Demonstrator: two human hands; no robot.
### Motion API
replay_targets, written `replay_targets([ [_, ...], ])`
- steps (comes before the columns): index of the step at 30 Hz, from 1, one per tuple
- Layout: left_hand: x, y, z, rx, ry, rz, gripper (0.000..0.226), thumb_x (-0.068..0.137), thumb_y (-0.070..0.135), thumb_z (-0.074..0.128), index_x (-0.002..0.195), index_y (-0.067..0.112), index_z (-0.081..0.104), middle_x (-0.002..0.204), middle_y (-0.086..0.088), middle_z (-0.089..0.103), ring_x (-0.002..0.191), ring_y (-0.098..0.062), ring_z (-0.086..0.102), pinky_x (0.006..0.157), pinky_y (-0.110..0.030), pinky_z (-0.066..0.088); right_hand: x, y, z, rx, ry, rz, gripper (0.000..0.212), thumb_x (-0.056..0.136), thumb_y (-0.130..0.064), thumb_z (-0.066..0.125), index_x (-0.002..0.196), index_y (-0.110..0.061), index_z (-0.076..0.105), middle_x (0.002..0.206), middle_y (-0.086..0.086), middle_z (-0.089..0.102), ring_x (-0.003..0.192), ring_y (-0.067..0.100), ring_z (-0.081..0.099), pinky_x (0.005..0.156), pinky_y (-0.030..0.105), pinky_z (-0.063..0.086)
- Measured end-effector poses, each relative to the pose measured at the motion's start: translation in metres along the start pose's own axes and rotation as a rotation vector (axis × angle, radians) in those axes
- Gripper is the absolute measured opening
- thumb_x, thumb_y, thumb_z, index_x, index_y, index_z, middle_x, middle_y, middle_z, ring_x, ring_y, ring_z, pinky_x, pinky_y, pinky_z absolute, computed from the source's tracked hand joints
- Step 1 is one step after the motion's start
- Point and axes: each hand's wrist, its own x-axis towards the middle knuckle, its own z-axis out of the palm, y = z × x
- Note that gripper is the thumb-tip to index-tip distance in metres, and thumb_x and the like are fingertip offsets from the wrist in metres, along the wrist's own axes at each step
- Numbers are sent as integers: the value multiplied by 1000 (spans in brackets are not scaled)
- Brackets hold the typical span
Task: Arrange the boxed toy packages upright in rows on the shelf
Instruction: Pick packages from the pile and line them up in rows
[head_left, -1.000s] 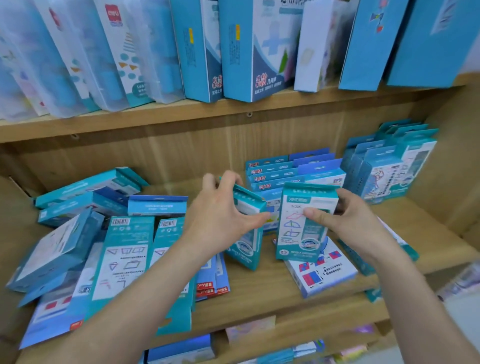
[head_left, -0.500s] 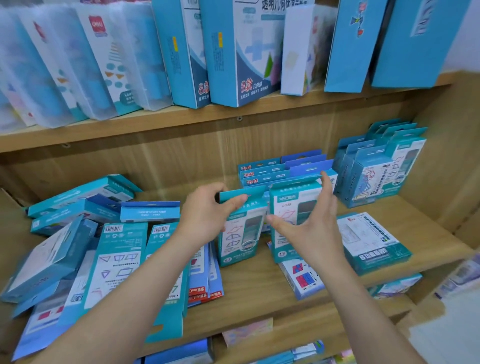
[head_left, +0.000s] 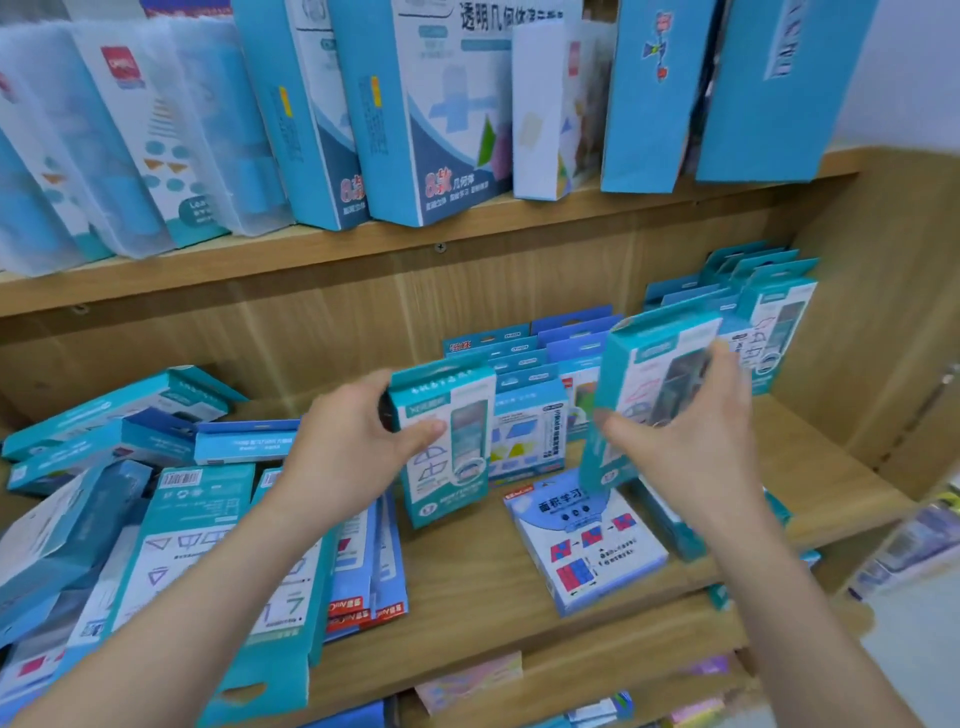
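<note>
My left hand (head_left: 345, 449) grips a teal toy box (head_left: 447, 441) by its left edge and holds it upright on the middle wooden shelf (head_left: 467, 577). In my right hand (head_left: 691, 436) is a second teal box (head_left: 649, 395), lifted off the board and tilted toward the right. Behind them stands a row of blue boxes (head_left: 530, 364). At the far right stands an upright row of teal boxes (head_left: 769, 317). A blue box with red squares (head_left: 584, 545) lies flat under my right hand.
A jumbled pile of teal and blue boxes (head_left: 156, 519) lies flat on the left half of the shelf. Tall blue boxes (head_left: 426, 114) stand on the shelf above. The cabinet's side wall (head_left: 893, 312) closes the right end. More packages (head_left: 467, 680) sit on the shelf below.
My right hand has taken hold of the second teal box and lifted it up and to the right. My left hand still holds its box upright at about the same place.
</note>
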Motion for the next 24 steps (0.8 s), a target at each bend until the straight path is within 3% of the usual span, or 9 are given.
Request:
replay_targets([
  [3,1,36,-6,-196,40,88,26,76,28,76,98,31,63,89,20,71,84,4,65,75,-23,53,32,17,-52,-41,102,-8,86,57,-28,86,128,-19,38,114,-1,39,107,15,43,92,28,36],
  [6,6,67,10,-366,31,104,27,75,18,77,96,29,64,89,18,73,83,-1,69,78,-29,55,65,45,-91,-69,223,-17,95,52,-35,86,131,-20,36,122,3,48,117,25,47,98,41,42],
  [8,12,85,29,-369,37,132,26,74,18,77,93,29,64,88,23,71,81,1,68,75,-22,54,85,62,-108,-85,233,-8,107,50,-38,85,138,-32,25,128,5,52,118,27,50,98,47,44],
  [11,22,113,60,-341,30,164,24,74,19,78,90,30,63,87,30,68,76,7,65,68,-10,49,108,81,-123,-161,178,7,126,57,-24,88,143,-48,-1,133,10,49,121,28,50,101,51,42],
  [14,33,139,87,-358,7,166,24,75,17,77,87,31,61,87,33,66,76,9,64,64,-4,44,123,96,-122,-268,114,-6,127,63,-25,85,143,-52,-10,117,15,48,106,35,54,91,45,46],
  [18,47,167,116,-383,9,160,24,76,17,76,87,33,61,86,32,67,78,8,64,64,-3,43,140,127,-109,-365,50,-6,118,70,-33,78,143,-50,-13,100,8,38,84,38,55,71,36,40],
  [24,58,185,150,-395,4,107,22,77,18,75,91,29,61,86,30,68,80,7,64,64,-6,45,159,166,-86,-385,13,87,110,76,-42,74,147,-44,-9,100,10,39,81,36,57,64,31,36],
])
